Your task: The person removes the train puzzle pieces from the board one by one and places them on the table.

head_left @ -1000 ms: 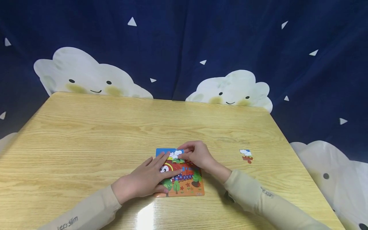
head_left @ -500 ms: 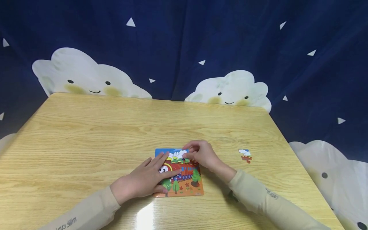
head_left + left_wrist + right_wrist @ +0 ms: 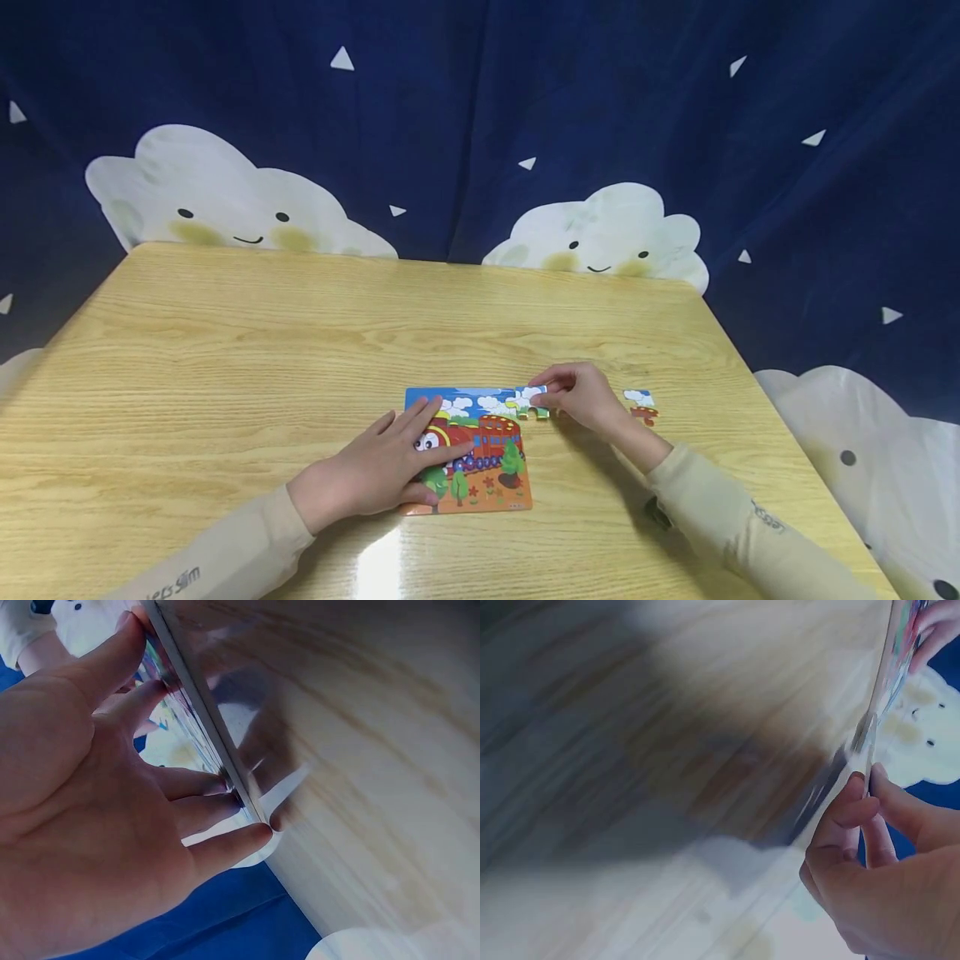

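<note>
A train jigsaw puzzle (image 3: 480,492) lies flat on the table, with a red train, trees and clouds on it. My left hand (image 3: 375,467) rests on its left side with the fingers spread, hiding part of the picture; the left wrist view shows the fingertips (image 3: 253,838) at the board's edge. At the puzzle's upper right corner, my right hand (image 3: 581,400) pinches a puzzle piece (image 3: 522,402) with cloud and green on it. That piece overlaps or meets the corner and sticks out past the right edge. Edge-on, the right wrist view shows the piece (image 3: 870,754) between thumb and fingers.
Right of the right hand, a cloud piece (image 3: 637,397) and a red piece (image 3: 643,413) lie close together on the wooden table (image 3: 285,333). A dark blue curtain (image 3: 420,100) with white clouds hangs behind the table's far edge.
My right hand has moved right with the piece, from the puzzle's upper middle to its upper right corner, uncovering the train's roof. The left hand has stayed in place.
</note>
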Demonstrator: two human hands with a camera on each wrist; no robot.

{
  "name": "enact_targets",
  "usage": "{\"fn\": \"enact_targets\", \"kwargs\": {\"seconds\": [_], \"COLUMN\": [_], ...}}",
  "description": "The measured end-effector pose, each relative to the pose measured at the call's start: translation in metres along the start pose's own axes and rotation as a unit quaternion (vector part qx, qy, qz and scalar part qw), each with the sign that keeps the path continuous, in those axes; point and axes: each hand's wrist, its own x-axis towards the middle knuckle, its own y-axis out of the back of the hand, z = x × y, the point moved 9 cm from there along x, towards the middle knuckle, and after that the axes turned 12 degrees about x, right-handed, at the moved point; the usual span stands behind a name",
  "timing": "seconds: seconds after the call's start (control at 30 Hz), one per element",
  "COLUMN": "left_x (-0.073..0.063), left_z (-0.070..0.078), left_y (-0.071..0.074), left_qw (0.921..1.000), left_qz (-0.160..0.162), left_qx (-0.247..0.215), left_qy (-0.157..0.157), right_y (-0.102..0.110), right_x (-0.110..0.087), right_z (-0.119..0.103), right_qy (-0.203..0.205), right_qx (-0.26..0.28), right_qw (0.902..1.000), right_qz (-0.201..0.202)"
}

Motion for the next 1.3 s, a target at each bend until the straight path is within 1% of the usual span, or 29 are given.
{"fn": "enact_targets", "kwargs": {"seconds": [0.1, 0.27, 0.5, 0.6, 0.73, 0.83, 1.0, 1.17, 1.3], "left_x": [0.0, 0.0, 0.0, 0.0, 0.0, 0.0, 0.0, 0.001, 0.001], "left_z": [-0.001, -0.001, -0.001, -0.001, -0.001, -0.001, -0.001, -0.001, -0.001], "left_y": [-0.001, -0.001, 0.0, -0.001, -0.001, -0.001, -0.001, -0.001, -0.001], "left_qw": [1.0, 1.0, 1.0, 1.0, 1.0, 1.0, 1.0, 0.9999, 0.9999], "left_qz": [-0.002, -0.002, 0.001, 0.001, 0.002, 0.001, -0.002, -0.004, -0.003], "left_qx": [-0.001, -0.003, -0.005, -0.004, -0.005, -0.007, -0.01, -0.01, -0.011], "left_qy": [0.001, 0.001, -0.001, -0.001, -0.002, -0.001, 0.0, -0.002, -0.002], "right_y": [0.015, 0.039, 0.07, 0.081, 0.09, 0.092, 0.092, 0.092, 0.091], "right_x": [-0.001, -0.003, -0.008, -0.01, -0.012, -0.013, -0.013, -0.013, -0.013], "right_z": [0.005, 0.012, 0.02, 0.027, 0.038, 0.042, 0.04, 0.034, 0.032], "right_qy": [-0.005, -0.008, -0.001, -0.023, -0.063, -0.07, -0.052, -0.009, 0.011], "right_qx": [-0.003, -0.025, -0.051, -0.056, -0.048, -0.046, -0.069, -0.106, -0.122], "right_qw": [1.0, 0.9994, 0.9979, 0.9972, 0.9958, 0.9955, 0.995, 0.9928, 0.9909], "right_qz": [0.007, 0.025, 0.039, 0.043, 0.046, 0.044, 0.051, 0.056, 0.056]}}
